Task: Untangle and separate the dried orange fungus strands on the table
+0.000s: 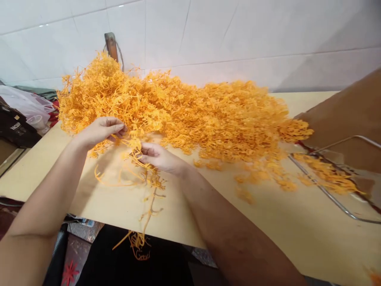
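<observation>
My left hand (108, 130) is closed, thumb against fingers, on a thin orange plastic stem near the front of a big heap. Close beside it, my right hand (157, 157) pinches an orange artificial plant strand (153, 198). From there the strand hangs down over the table's front edge, and its lower end lies against dark clothing. Behind both hands stretches a heap of orange artificial plant pieces (190, 111), tangled and branching. A loose orange stem (114, 183) lies on the tabletop below my left hand.
The pale table (232, 226) meets a white tiled wall (238, 35). At right are a bent metal rod (330, 200) and a brown cardboard box (345, 111). A black bag (16, 125) and clear plastic bag (26, 103) sit at left; a wooden piece (111, 45) stands behind the heap.
</observation>
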`<state>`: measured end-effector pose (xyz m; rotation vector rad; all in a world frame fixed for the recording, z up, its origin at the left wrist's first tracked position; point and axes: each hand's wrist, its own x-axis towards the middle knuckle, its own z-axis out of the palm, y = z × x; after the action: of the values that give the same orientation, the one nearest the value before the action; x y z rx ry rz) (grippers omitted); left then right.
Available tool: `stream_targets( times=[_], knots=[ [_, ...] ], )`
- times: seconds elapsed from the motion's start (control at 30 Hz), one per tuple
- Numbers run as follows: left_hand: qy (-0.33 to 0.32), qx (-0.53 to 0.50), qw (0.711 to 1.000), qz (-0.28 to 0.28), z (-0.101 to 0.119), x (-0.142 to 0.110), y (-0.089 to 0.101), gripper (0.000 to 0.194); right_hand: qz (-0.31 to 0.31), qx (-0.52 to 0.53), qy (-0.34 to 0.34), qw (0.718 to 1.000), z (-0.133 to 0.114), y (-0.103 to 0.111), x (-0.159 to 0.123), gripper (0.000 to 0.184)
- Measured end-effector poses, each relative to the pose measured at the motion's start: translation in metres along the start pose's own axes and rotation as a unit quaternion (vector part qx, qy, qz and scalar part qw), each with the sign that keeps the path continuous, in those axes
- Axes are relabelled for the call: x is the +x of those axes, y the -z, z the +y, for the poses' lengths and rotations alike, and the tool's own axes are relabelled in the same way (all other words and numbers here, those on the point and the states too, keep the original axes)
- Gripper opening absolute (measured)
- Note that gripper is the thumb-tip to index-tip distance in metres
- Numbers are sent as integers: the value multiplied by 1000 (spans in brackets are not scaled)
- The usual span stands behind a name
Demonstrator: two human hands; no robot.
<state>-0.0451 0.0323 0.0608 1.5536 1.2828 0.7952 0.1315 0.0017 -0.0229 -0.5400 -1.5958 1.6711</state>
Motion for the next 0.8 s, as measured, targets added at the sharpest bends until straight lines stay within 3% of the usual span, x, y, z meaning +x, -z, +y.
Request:
stream_targets(
  times=[0.1,0.17,0.27,0.4,0.47,0.6,0.8],
  knots=[
    [-48,-24,998,42,-33,6,-10,7,7,13,-23,1000,-5,5,-5,26],
    [-49,-44,996,55,-44,9,-22,10,20,16,-33,999,-6,8,-8,27],
    [-21,-108,993,47,-48,7,-33,11,45,20,-49,998,-3,11,-12,26],
    [-26,-195,975,107,-49,1,-29,18,98,28,-57,993,3,14,-14,27],
    [-27,-170,982,74,-52,-1,-28,24,119,24,-61,991,4,14,-14,28],
    [-38,-112,989,-94,-62,-4,-40,25,137,8,-44,990,5,9,-11,26],
    [-65,-182,976,-96,-69,-2,-58,17,169,33,-17,985,5,4,-8,27]
  ],
)
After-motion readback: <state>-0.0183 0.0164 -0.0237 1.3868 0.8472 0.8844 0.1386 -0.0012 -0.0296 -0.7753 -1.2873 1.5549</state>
